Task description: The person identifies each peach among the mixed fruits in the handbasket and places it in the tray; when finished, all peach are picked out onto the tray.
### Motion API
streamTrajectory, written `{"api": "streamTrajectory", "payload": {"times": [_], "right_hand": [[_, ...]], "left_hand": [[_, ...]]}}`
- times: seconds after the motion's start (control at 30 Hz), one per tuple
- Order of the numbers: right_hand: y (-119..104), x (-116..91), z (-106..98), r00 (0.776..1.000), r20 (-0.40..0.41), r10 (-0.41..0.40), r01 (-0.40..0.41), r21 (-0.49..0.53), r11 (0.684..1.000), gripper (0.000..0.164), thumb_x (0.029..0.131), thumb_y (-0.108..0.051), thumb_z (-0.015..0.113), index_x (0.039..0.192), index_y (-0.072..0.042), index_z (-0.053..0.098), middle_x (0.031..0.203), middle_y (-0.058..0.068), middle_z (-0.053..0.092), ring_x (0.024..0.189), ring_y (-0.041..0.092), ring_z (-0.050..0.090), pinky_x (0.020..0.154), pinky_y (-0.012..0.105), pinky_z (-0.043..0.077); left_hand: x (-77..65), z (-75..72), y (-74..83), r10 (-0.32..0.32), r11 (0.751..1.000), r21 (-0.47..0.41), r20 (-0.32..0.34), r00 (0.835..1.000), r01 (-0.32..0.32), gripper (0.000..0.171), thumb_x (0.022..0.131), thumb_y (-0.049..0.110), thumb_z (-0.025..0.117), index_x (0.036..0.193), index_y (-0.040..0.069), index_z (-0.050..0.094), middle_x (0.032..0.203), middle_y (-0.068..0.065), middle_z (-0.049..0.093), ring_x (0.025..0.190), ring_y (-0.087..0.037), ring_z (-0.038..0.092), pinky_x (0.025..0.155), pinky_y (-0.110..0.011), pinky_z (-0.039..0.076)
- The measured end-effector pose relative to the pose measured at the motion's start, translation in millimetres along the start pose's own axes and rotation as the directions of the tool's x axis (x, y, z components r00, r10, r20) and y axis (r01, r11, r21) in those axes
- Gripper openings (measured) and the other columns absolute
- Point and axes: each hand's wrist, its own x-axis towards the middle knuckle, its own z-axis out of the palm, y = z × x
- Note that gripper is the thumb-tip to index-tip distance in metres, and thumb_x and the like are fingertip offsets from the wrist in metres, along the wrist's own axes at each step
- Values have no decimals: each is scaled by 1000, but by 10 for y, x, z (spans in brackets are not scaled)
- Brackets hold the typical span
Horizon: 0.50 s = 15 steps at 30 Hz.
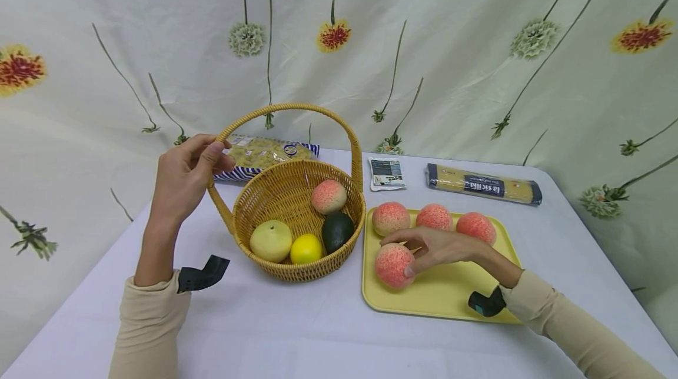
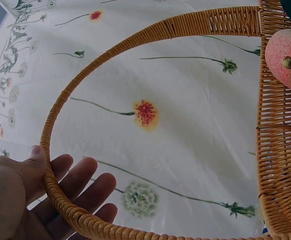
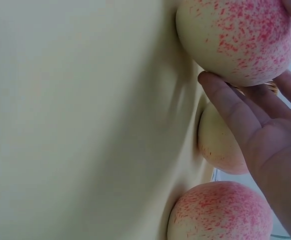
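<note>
The left hand (image 1: 184, 176) loosely pinches the basket handle (image 1: 296, 106) at ten o'clock; the right hand (image 1: 444, 243), half-curled, grips a peach (image 1: 392, 266) at nine o'clock on the tray (image 1: 450, 296) (apparently the picking step); next likely calls for a steady lift.

Soft, even light fills the head view, with faint shading on the tablecloth (image 1: 296, 326). In the right wrist view, a broad, soft-edged shadow crosses the tray (image 3: 50, 100); in the left wrist view, the left hand (image 2: 15, 185) is shaded at lower left.
</note>
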Motion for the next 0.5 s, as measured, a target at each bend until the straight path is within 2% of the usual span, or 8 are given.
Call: {"api": "streamTrajectory", "payload": {"times": [0.2,0.5], "right_hand": [[4,-2,4,1000,1,-2,2,9,1000,63,86,-23,68,142,-8,43,145,7,44,125,25,48,102,46,37],[9,-9,45,1000,-8,23,-23,30,999,64,88,-28,68,144,-10,42,145,7,44,130,25,45,104,46,35]], "left_hand": [[0,4,2,2,1000,0,0,1000,-2,32,99,33,51,111,7,65,82,-1,69,75,0,63,65,-12,49],[-1,3,-2,-3,1000,2,0,1000,3,32,99,33,51,111,7,65,82,-2,69,75,-2,63,65,-12,49]]}}
